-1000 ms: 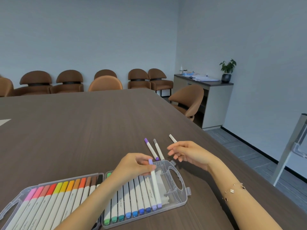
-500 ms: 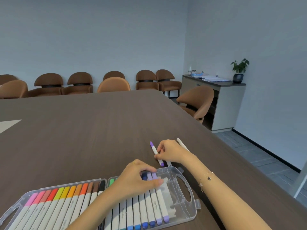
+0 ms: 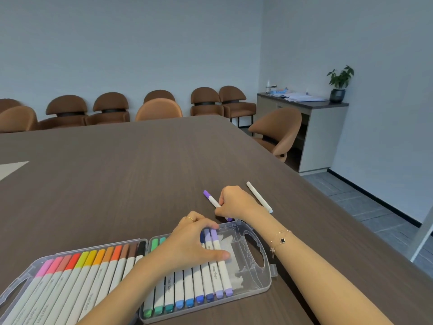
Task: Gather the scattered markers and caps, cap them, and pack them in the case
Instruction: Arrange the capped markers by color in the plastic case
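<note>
the left hand (image 3: 192, 245) lies flat on the markers in the right half of the open clear case (image 3: 262, 285), fingers straight, pressing the last purple marker (image 3: 221, 266) into its row. the right hand (image 3: 234, 202) is curled around a purple marker (image 3: 210, 199) lying on the brown table (image 3: 117, 172) just behind the case. a white marker (image 3: 259, 197) lies on the table beside this hand.
</note>
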Demonstrator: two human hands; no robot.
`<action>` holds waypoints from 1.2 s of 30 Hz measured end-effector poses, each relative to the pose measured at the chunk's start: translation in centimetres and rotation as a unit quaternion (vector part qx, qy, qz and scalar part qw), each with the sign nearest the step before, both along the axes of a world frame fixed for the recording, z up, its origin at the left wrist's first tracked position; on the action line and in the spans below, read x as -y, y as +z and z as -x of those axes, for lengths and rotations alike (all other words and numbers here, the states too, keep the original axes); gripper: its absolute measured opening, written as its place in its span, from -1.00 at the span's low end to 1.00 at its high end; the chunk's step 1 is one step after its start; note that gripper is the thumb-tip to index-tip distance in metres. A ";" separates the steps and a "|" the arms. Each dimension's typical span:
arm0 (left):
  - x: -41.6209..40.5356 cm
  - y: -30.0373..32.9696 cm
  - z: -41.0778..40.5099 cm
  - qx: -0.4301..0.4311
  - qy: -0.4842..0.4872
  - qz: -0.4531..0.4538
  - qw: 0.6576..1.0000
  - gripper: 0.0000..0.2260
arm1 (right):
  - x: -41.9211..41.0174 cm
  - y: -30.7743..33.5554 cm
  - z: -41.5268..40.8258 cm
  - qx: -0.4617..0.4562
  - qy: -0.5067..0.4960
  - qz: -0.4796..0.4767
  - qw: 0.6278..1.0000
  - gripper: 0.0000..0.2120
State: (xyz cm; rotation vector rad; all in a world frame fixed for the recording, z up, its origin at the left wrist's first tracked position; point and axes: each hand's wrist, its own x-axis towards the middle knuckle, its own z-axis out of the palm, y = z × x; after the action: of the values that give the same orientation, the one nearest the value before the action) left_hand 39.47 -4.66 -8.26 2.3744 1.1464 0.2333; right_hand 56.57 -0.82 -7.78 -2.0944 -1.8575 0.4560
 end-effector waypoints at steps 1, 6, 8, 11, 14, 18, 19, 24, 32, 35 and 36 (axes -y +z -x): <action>0.0 -0.1 0.0 0.002 0.003 -0.002 1.000 -0.42 | 0.1 0.1 0.1 -0.003 -0.001 0.003 1.000 -0.84; -0.4 -0.5 0.2 0.058 0.014 0.013 0.998 -0.60 | 1.2 1.3 -0.1 -0.105 -0.035 -0.014 0.994 -0.80; -1.1 -0.6 0.6 0.142 0.057 0.021 0.988 -0.79 | 2.4 2.2 -0.7 -0.162 -0.061 -0.022 0.985 -0.76; -2.0 0.1 1.3 0.266 0.137 0.060 0.952 -0.87 | 5.3 3.6 -1.9 -0.264 -0.059 0.043 0.962 -0.71; -1.8 1.3 1.1 0.366 0.166 0.132 0.906 -0.79 | 7.8 3.3 -3.0 -0.378 0.009 0.135 0.916 -0.75; -0.5 1.9 -0.2 0.432 0.154 0.234 0.857 -0.77 | 8.9 2.5 -3.1 -0.435 0.060 0.183 0.880 -0.72; -0.1 1.8 -0.6 0.436 0.153 0.242 0.854 -0.77 | 9.0 2.4 -2.9 -0.440 0.071 0.189 0.875 -0.72; 0.2 2.3 -0.5 0.433 0.149 0.269 0.848 -0.76 | 9.2 2.8 -2.8 -0.459 0.131 0.195 0.857 -0.76; 0.4 2.8 -0.9 0.271 0.097 0.204 0.936 -0.78 | 7.9 1.4 -5.1 -0.540 -0.032 0.031 0.841 -0.80; 0.3 1.4 -1.6 0.225 0.076 0.149 0.960 -0.76 | 7.6 0.6 -5.8 -0.549 -0.079 -0.028 0.832 -0.83; 0.1 1.0 -1.7 0.216 0.072 0.132 0.965 -0.75 | 7.5 0.4 -6.0 -0.542 -0.092 -0.053 0.834 -0.83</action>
State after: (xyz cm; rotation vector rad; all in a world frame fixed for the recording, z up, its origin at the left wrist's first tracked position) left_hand 41.21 -4.76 -7.24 1.8863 1.0602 0.5785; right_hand 62.52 -8.37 -7.36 -1.3693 -0.9513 1.1444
